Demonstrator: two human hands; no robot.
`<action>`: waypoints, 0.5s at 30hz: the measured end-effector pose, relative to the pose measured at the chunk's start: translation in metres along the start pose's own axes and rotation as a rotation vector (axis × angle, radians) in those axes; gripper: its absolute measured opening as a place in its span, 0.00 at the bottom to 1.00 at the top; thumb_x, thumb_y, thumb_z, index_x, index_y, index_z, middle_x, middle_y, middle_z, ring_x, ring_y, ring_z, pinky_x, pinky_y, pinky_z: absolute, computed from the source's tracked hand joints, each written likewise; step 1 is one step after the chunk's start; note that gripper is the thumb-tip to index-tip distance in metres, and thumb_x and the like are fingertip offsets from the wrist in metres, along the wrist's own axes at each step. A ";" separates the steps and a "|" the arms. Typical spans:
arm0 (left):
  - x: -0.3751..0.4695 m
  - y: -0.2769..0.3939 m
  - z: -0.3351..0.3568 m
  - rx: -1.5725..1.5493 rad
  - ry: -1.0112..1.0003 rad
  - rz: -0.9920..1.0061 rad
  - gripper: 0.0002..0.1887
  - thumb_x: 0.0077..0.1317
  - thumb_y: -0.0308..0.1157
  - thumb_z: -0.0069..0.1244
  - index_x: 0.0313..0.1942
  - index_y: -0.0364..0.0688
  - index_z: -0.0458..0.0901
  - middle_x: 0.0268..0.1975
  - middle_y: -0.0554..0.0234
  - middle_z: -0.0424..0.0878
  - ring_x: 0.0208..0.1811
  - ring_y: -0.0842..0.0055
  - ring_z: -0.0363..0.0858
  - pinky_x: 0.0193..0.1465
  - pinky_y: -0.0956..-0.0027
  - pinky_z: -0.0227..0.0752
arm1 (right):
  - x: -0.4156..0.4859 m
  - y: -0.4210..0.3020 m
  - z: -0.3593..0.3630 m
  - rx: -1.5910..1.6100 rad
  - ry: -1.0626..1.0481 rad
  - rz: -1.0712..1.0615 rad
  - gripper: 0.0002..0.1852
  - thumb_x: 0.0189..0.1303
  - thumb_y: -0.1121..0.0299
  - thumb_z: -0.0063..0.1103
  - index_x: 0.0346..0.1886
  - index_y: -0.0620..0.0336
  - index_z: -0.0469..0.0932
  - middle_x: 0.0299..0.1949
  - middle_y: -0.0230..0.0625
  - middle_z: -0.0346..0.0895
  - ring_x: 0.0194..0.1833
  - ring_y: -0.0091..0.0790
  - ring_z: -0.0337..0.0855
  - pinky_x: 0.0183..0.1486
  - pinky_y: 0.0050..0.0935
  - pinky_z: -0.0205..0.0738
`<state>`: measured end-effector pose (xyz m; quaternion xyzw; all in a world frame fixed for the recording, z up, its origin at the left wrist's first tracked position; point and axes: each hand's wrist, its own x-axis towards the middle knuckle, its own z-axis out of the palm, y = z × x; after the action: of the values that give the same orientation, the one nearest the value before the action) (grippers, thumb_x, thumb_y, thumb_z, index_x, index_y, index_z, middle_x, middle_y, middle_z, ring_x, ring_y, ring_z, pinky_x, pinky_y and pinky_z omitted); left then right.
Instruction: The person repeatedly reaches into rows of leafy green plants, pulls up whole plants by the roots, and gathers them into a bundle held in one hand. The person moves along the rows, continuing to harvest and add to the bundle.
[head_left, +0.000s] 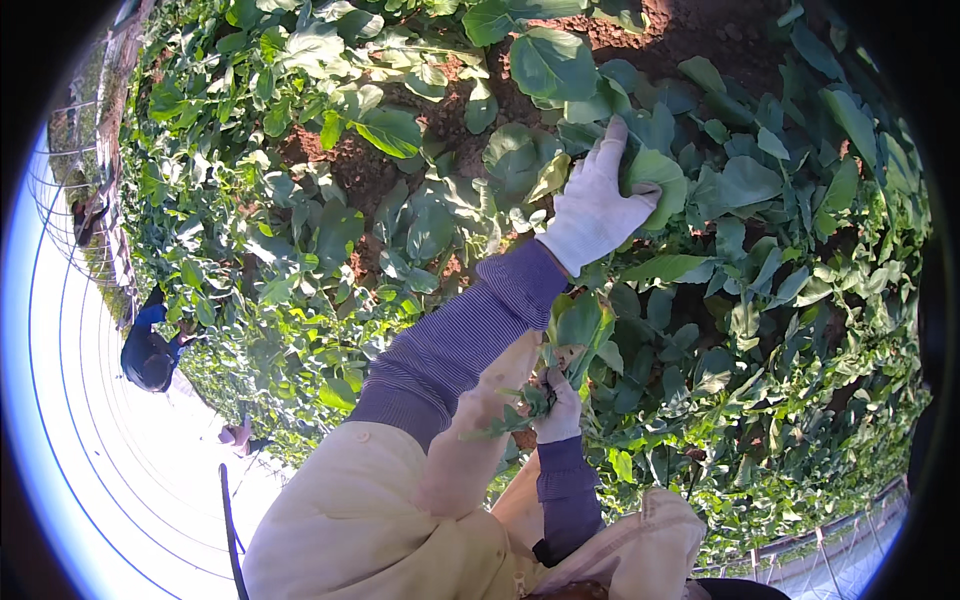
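My left hand (600, 195), in a white glove, reaches palm down into broad-leaved green plants. Its fingers are extended and the thumb is spread, with a rounded green leaf (660, 184) beside and under the thumb; parts of the fingertips are hidden by foliage. Nearer my body, my right hand (559, 409), also gloved and with darkened fingertips, is closed around a bunch of picked green leaves (589, 334). Some smaller, crumpled leaves (517, 420) stick out on its left side. Both forearms wear dark striped sleeve covers.
Dense leafy plants (337, 232) surround me, with reddish-brown soil (360, 172) showing between them. A person in dark blue clothing (150, 349) is at the left, and another person (86, 221) appears farther up. Curved frame ribs (67, 150) line the left edge.
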<state>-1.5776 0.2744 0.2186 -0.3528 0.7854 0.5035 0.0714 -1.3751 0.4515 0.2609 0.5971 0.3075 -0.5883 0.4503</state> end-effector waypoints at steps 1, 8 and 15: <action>-0.002 0.008 0.011 0.194 0.031 0.078 0.40 0.52 0.43 0.56 0.64 0.46 0.59 0.60 0.47 0.68 0.59 0.54 0.67 0.63 0.56 0.60 | 0.001 0.004 0.002 0.009 0.030 -0.001 0.08 0.64 0.66 0.51 0.31 0.58 0.72 0.22 0.28 0.68 0.22 0.25 0.71 0.22 0.28 0.69; -0.027 -0.002 0.003 0.249 0.065 0.354 0.37 0.50 0.38 0.58 0.61 0.45 0.63 0.58 0.50 0.69 0.59 0.55 0.67 0.66 0.53 0.57 | 0.011 0.034 -0.020 0.028 -0.012 0.049 0.09 0.64 0.64 0.51 0.32 0.58 0.74 0.25 0.32 0.72 0.23 0.28 0.74 0.21 0.30 0.70; 0.006 -0.149 -0.053 -0.465 0.242 -0.350 0.24 0.57 0.41 0.51 0.52 0.40 0.74 0.45 0.51 0.80 0.46 0.58 0.79 0.51 0.61 0.71 | 0.001 0.028 -0.018 0.002 0.028 0.141 0.07 0.62 0.67 0.55 0.32 0.60 0.73 0.25 0.30 0.71 0.23 0.28 0.74 0.20 0.31 0.70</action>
<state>-1.4759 0.1912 0.1313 -0.5469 0.5795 0.6039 -0.0196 -1.3426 0.4566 0.2634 0.6258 0.2703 -0.5469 0.4860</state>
